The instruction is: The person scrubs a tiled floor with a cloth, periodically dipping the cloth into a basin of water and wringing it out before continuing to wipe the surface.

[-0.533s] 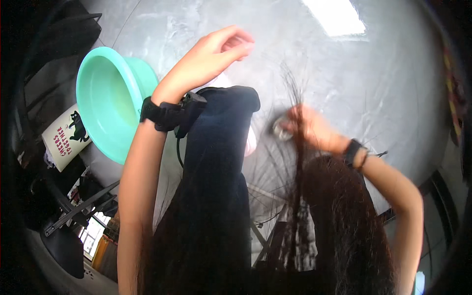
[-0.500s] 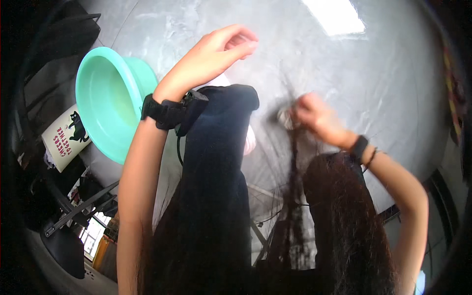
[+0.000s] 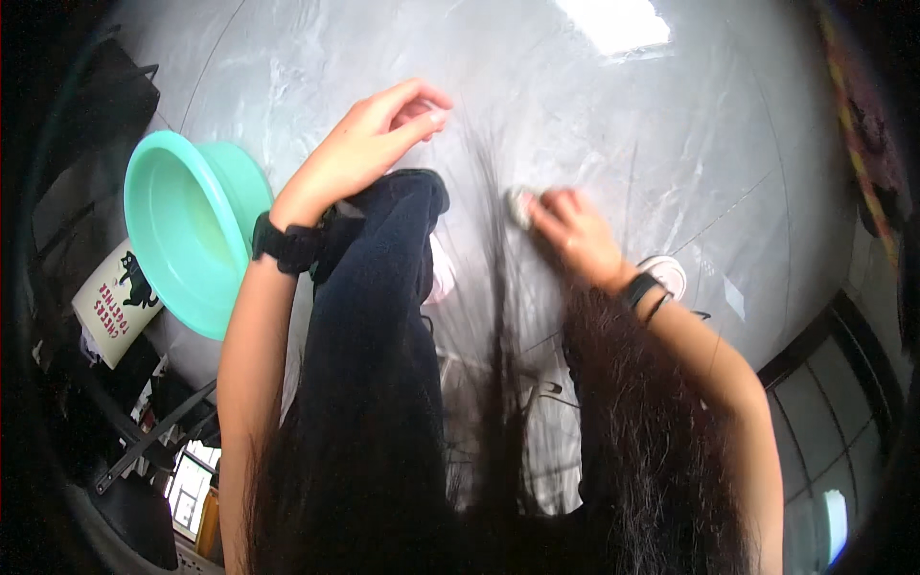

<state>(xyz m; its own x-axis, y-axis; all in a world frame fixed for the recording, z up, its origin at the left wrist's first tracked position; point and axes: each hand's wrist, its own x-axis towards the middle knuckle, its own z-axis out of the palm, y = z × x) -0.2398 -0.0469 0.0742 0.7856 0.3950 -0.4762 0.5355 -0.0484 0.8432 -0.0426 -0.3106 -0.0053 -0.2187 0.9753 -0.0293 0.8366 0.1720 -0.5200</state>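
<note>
My left hand [image 3: 379, 134] hovers just beyond my dark-trousered left knee [image 3: 402, 206], wrist near it, fingers loosely curled and empty, with a black strapped device at the wrist. My right hand [image 3: 570, 235] grips a small pale wad [image 3: 519, 206], its material unclear, over the grey floor [image 3: 690, 144], past my right knee. It is blurred and wears a dark band. Long dark hair hangs between my forearms and hides part of my legs. A pale shoe [image 3: 663, 275] shows beside the right wrist.
A mint plastic basin [image 3: 192, 230] stands at the left, with a cream container with a black cat picture [image 3: 113, 305] beside it. Dark furniture and metal bars [image 3: 153, 436] line the lower left. A grid-like panel [image 3: 819, 412] is at the lower right.
The view has shifted, so the basin and both hands sit further left. My left hand is lower in the picture, and the pale shoe by my right wrist has come into sight.
</note>
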